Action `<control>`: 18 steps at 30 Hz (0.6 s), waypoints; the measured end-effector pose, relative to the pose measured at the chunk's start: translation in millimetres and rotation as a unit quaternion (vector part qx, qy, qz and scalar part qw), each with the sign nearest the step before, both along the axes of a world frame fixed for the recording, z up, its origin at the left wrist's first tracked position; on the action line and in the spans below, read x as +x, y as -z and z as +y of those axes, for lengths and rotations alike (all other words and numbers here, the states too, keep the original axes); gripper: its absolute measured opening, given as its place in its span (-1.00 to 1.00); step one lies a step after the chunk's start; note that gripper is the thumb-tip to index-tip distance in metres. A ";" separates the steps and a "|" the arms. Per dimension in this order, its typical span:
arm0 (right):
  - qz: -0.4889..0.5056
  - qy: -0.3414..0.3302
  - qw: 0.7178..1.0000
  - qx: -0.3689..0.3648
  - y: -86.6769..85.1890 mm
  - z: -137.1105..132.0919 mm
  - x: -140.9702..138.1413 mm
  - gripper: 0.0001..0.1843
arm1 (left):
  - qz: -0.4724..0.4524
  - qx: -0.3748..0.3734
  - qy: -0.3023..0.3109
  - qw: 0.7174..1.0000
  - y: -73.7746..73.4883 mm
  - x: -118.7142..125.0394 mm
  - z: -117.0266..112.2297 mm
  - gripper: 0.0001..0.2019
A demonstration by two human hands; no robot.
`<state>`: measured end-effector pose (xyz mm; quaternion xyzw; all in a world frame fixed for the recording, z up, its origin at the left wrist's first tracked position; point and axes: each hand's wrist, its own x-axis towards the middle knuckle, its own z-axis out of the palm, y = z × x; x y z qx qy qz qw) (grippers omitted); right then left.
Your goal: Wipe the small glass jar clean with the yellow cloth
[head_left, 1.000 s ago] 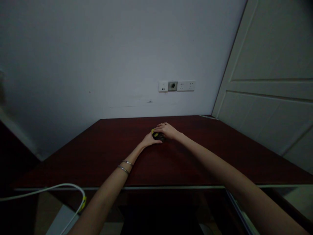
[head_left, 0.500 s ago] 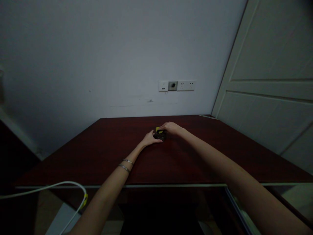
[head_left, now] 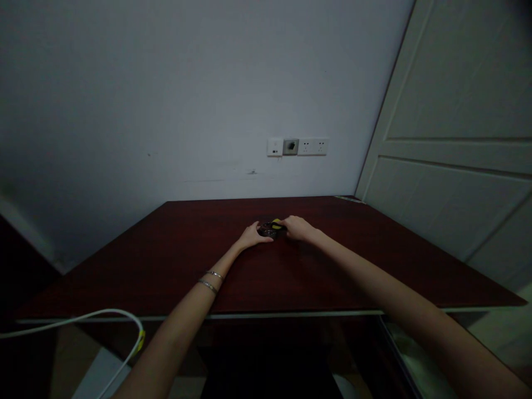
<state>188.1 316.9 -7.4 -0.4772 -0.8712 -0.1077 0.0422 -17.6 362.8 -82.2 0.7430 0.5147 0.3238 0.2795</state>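
A small round dark dish [head_left: 269,233], glassy-looking, sits on the red-brown desk [head_left: 233,271]. My left hand [head_left: 250,236] grips it from the left, thumb at the near side and fingers round the far side. Between the fingers of my right hand [head_left: 298,227] is a small yellow-and-black pad [head_left: 276,224], probably a sponge. The pad lies at the dish's right rim; the dim light hides whether it touches. Two thin bracelets [head_left: 210,281] circle my left wrist.
Behind the desk rises a pale wall with a row of sockets [head_left: 297,147]. A white panelled door [head_left: 453,149] stands at the right. A white cable [head_left: 108,311] with a yellow tag loops across the front left edge. An open drawer [head_left: 399,349] shows under my right forearm.
My right hand has moved slightly right and nearer me with the yellow-and-black pad, uncovering more of the dish. My left hand stays on the dish. The view has shifted slightly.
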 end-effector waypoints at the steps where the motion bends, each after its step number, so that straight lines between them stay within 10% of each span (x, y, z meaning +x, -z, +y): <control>1: -0.002 0.011 1.000 0.002 0.3 -4.6 -2.4 -0.50 | -0.002 0.000 0.000 1.000 0.6 -0.2 0.6 0.08; 18: 0.067 0.059 0.996 -0.028 -12.6 -43.3 -34.2 -0.64 | -0.013 0.020 0.026 0.999 -7.6 2.9 -9.3 -0.22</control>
